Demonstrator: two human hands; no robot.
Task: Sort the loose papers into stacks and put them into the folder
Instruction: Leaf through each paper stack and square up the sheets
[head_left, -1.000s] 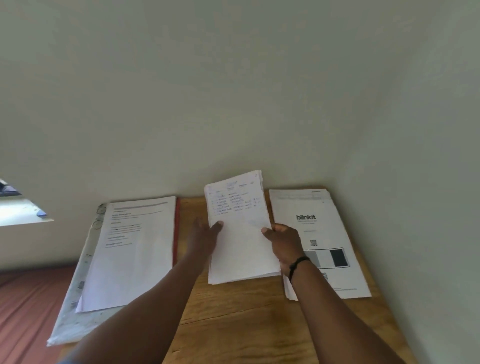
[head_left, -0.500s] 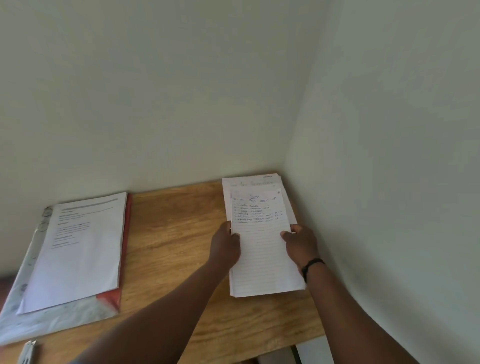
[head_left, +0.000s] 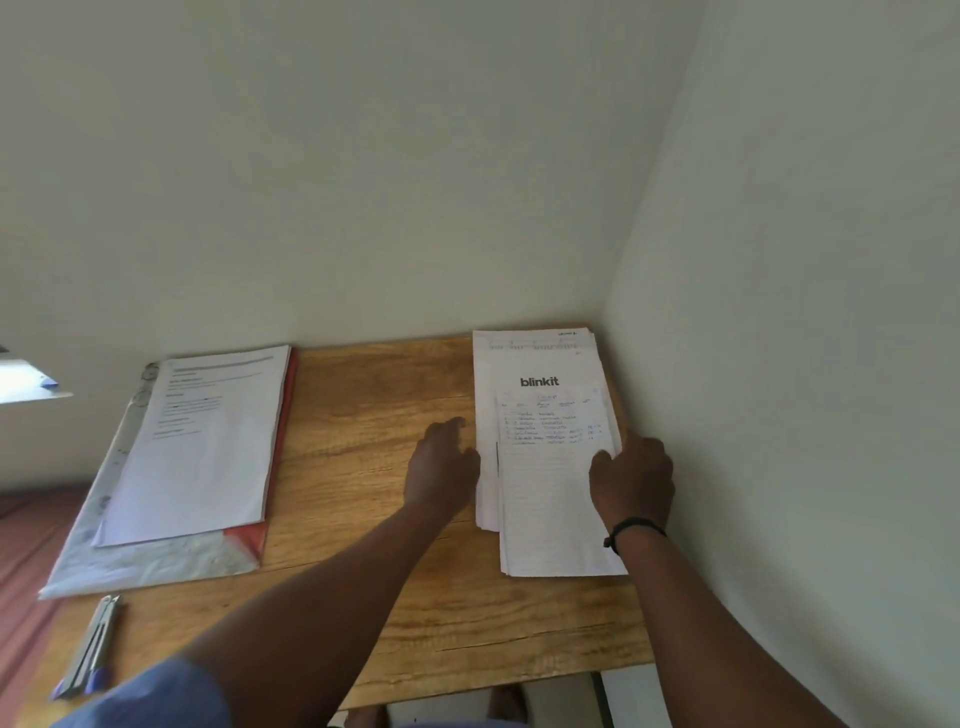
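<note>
A stack of lined handwritten papers (head_left: 556, 499) lies on top of a printed stack headed "blinkit" (head_left: 537, 364), at the table's far right against the wall. The lined stack overhangs the printed one toward me. My right hand (head_left: 631, 480) grips the lined stack's right edge, thumb on top. My left hand (head_left: 441, 465) rests with loose fingers on the wood just left of both stacks, holding nothing. At the far left a red folder (head_left: 283, 415) under a clear plastic sleeve carries another stack of printed sheets (head_left: 208, 441).
The wooden table (head_left: 363, 415) sits in a corner, with walls behind it and close on the right. Two pens (head_left: 88, 649) lie at the front left, near the table edge. Bare wood lies between the folder and the right stacks.
The lined stack, held in both hands before, now lies on the blinkit stack, shifted toward me. My left hand has let go and moved left onto the table.
</note>
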